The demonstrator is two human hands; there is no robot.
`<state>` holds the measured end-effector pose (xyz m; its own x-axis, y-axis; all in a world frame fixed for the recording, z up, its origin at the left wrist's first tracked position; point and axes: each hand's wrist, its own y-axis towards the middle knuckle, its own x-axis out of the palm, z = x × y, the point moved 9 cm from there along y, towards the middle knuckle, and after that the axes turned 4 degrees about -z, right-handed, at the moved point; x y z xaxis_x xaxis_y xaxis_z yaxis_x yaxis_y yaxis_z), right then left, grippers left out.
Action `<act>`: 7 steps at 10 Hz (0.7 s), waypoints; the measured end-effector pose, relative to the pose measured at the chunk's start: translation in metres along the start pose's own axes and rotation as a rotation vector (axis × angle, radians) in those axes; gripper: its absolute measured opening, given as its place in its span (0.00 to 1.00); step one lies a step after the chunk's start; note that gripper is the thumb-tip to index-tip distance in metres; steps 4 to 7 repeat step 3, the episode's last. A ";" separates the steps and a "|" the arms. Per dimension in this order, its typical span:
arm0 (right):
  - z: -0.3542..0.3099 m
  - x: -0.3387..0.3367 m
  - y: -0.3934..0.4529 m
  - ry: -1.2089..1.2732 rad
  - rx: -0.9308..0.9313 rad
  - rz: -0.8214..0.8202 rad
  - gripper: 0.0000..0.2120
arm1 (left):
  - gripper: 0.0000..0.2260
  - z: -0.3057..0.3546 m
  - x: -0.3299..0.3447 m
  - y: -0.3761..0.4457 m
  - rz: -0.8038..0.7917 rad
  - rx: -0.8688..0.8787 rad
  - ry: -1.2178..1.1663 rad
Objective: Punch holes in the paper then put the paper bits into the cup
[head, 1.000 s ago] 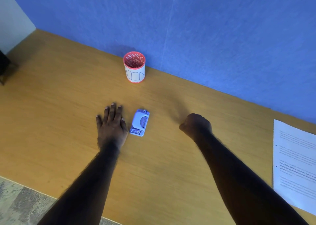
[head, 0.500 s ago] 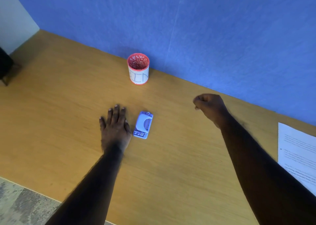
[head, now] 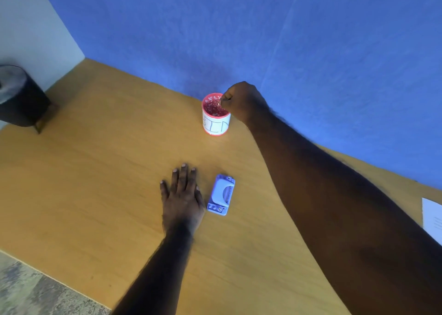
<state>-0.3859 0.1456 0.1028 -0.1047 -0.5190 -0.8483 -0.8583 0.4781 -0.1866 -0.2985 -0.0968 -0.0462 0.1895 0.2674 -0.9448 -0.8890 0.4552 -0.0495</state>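
The right hand [head: 241,101] hangs curled in a fist at the cup's [head: 216,119] far right rim; whether it pinches paper bits I cannot tell. The left hand [head: 183,197] lies flat, fingers spread, beside the hole punch [head: 221,195]. Released off-centre, light bits could scatter onto the table [head: 95,183], or the fist could tip the cup

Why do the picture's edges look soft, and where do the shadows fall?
Head view: the wide lens bends the desk edge and stretches the right forearm near the frame border; the right hand, closed above the cup, casts a faint shadow on the blue wall; the left hand and hole punch look fairly sharp; the paper is cut off at the right edge.
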 end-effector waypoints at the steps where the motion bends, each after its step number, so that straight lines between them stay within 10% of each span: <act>1: -0.006 0.004 0.001 -0.067 0.025 -0.002 0.13 | 0.26 0.000 0.000 -0.001 -0.002 -0.003 0.000; 7: -0.008 0.006 0.000 0.010 -0.003 -0.020 0.13 | 0.26 0.000 -0.001 0.000 -0.018 -0.006 0.001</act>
